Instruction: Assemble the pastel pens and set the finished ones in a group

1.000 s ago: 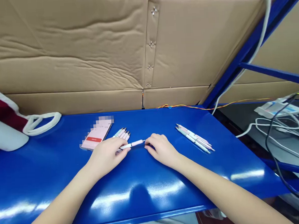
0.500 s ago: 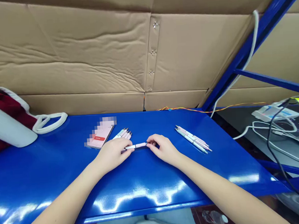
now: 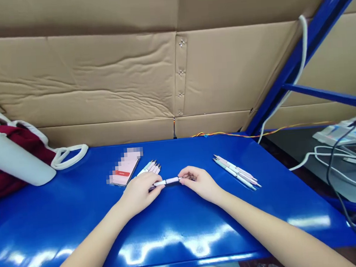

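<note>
A white-and-pink pen [image 3: 171,180] with a dark ring lies level between my two hands, just over the blue tabletop [image 3: 171,215]. Fingers and thumb of my left hand [image 3: 142,191] are closed around its left end. Its right end is pinched in the fingertips of my right hand [image 3: 199,183]. Partly behind my left hand rests a bunch of pens [image 3: 151,166], pastel green and pink, dark tips pointing away. To the right of my right hand lies another group of pens [image 3: 237,172], side by side at a slant.
A pink box [image 3: 127,171] with a red label lies left of the pens. At the far left are a white cylinder [image 3: 21,160] and a dark red bag [image 3: 41,145] with white handles. Cardboard [image 3: 116,81] walls the back. Cables [image 3: 334,155] tangle at the right beyond a blue post.
The view has tilted and shifted slightly, so everything sits a little lower in the picture. Both hands still hold the same pen in much the same way.
</note>
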A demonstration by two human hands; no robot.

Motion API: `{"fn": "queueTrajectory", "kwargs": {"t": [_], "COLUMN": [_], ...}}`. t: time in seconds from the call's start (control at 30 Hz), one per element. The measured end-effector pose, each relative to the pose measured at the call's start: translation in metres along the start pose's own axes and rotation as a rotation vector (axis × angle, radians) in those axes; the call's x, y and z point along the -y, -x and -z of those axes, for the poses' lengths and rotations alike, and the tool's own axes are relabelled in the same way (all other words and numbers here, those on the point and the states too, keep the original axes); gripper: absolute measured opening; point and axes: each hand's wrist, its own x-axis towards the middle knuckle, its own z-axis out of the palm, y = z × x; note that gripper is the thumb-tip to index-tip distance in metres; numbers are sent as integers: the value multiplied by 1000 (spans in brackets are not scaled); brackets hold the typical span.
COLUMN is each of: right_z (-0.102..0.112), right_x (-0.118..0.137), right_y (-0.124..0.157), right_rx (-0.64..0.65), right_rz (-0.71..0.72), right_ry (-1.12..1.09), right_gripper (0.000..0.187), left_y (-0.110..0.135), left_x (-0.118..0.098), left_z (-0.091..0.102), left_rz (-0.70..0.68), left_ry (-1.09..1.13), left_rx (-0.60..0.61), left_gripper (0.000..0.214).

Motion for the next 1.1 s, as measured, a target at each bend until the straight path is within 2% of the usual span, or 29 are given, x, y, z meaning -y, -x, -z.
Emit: {"fn": "queueTrajectory", "kwargs": {"t": [0.13,0.3,0.57,0.67,0.87,1.1], "right_z": [2,6,10,10,6,4], "right_x": [4,14,14,11,6,6], "right_y": [2,6,10,10,12,10], "right_rx": [33,4,108,96,4,-33], "right_rz": [-40,83,144,213,293,231], "right_ry": [-25,185,400,451,349,215], "right_gripper": [10,7,13,11,8,6], "left_y": [1,2,2,2,1,1], "left_x": [1,-3,-8,-11,-18,-18], "left_z": [0,-2,-4,-2,3,5], "left_rz": [-6,-114,-89,-71,-41,-30], "left_ry": [-16,-34,-58,-37,-6,-3], "left_rx": [-5,6,30,47,88,106], "left_gripper": [17,27,29,28,27,30]}}
